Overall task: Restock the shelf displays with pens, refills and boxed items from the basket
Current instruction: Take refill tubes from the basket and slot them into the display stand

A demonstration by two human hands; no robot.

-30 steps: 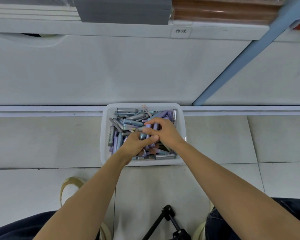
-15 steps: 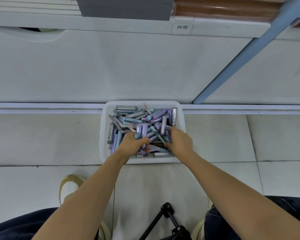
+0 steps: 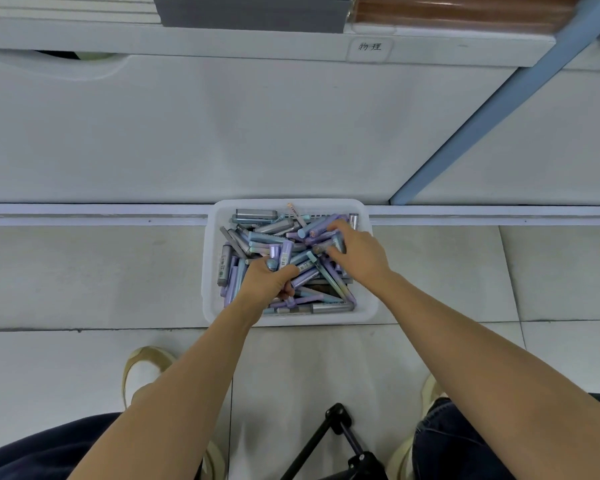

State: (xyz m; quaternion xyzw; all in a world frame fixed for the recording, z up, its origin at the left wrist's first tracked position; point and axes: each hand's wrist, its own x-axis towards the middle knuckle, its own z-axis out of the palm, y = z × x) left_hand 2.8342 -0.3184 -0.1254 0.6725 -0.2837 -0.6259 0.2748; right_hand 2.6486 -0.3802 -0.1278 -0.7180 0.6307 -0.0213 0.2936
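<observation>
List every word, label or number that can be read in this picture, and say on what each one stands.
"物理": written on the small label on the front edge of the shelf.
Print on the pens in the basket: there, but too small and blurred to read.
No other text is visible.

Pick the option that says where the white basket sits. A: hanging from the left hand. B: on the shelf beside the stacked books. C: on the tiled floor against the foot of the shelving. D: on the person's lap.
C: the white basket rests on the tiled floor, its far rim against the shelving, with the left hand and right hand down in it among the pens.
</observation>
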